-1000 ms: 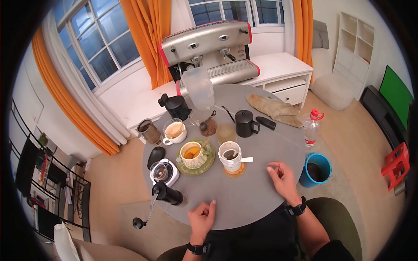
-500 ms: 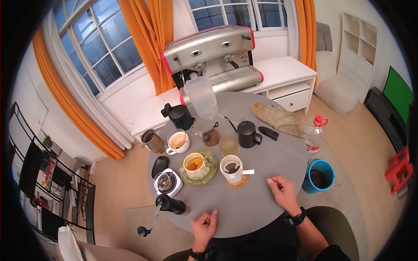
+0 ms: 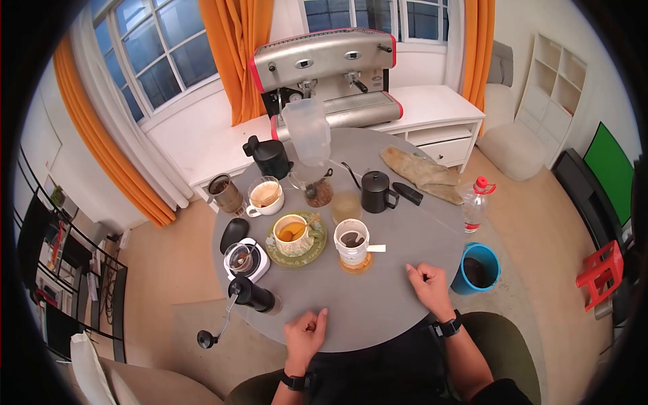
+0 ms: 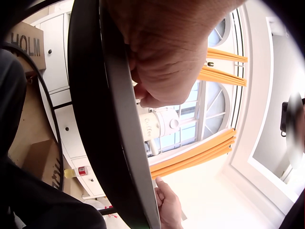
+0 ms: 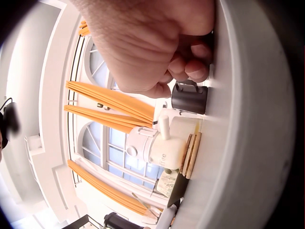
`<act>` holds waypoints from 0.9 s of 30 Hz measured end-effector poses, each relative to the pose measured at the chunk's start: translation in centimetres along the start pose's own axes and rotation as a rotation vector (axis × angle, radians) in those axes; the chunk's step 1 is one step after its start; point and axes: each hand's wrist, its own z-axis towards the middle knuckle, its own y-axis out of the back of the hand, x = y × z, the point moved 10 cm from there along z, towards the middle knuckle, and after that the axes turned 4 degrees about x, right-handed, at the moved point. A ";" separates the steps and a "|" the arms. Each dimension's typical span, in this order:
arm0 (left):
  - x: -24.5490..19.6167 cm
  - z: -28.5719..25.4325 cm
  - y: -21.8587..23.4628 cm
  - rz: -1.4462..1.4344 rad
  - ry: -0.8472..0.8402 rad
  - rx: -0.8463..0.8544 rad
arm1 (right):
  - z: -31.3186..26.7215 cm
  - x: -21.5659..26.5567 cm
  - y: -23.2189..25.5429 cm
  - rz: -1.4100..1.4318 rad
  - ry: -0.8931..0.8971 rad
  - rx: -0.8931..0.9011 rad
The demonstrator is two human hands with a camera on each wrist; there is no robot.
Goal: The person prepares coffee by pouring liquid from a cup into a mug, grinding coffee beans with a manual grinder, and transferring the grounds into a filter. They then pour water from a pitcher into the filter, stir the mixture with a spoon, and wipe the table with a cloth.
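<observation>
My left hand (image 3: 305,335) rests at the table's near edge, fingers loosely curled, thumb up, holding nothing. Farther right, my right hand (image 3: 430,290) lies on the tabletop in a similar loose curl, also without anything in it. Between and beyond them stands a white cup marked "Coffee" (image 5: 164,151) with a white dripper (image 3: 352,235) on top holding dark contents, set on a wooden coaster (image 3: 356,264). A black hand grinder (image 3: 254,295) with a crank lies left of my left hand. Beside the dripper, a patterned cup (image 3: 291,236) of orange-yellow liquid sits on a green saucer (image 3: 308,255).
A white scale (image 3: 257,266) bears a small glass. Farther back are a black kettle (image 3: 374,191), a glass of beans (image 3: 319,195), a white cup with a filter (image 3: 266,199) and a brown cloth (image 3: 422,174). A blue bucket (image 3: 476,268) stands on the floor at right.
The head view has tilted and shifted, so the whole scene moves in frame. Both hands stay at the near edge; the right fingers look slightly more curled. Nothing on the table has been moved.
</observation>
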 end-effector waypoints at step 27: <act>0.0 0.0 0.1 0.069 -0.057 -0.012 | 0.2 -0.9 -0.8 -0.012 0.000 0.091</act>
